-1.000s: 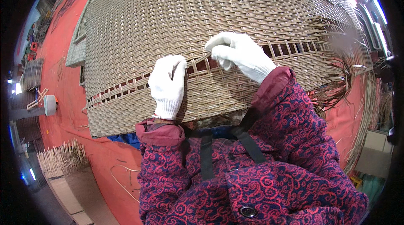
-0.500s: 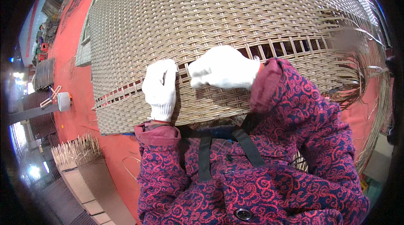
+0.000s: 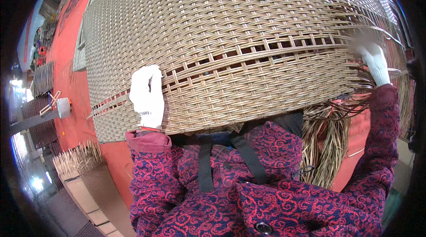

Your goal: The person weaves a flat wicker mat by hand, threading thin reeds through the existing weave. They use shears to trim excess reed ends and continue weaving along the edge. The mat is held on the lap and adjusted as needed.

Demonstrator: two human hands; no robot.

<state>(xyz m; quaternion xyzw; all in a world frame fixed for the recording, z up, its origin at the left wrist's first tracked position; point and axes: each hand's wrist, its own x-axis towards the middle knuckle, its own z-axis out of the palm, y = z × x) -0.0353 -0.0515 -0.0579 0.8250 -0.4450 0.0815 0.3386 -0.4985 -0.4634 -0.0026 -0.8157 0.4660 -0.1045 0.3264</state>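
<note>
1. We have a large woven panel [image 3: 230, 37] of tan cane filling the upper and middle part of the frame, its near edge resting against our chest just above the red patterned jacket [image 3: 248, 192].
2. Our left hand [image 3: 146, 92], in a white glove, lies at the centre left of the frame, fingers together and pressed flat on the weave just beside the open row of gaps; it clamps nothing, only steadies the panel.
3. Our right hand [image 3: 372, 57], also gloved, is at the far right of the frame, where the loose strands [image 3: 328, 135] fan out past the panel's side edge. It looks closed around a strand end, but blur keeps us from telling for sure.
4. To do this step well, we judge that the left palm should stay firm beside the gap, so the rows do not shift as the right hand draws a strand taut.
5. We would pull level with the row, not upward, so the strand beds evenly.
6. The red floor [image 3: 66, 59] at the left of the frame carries stacked mats [image 3: 42, 79] and a bundle of sticks [image 3: 75, 161].
</note>
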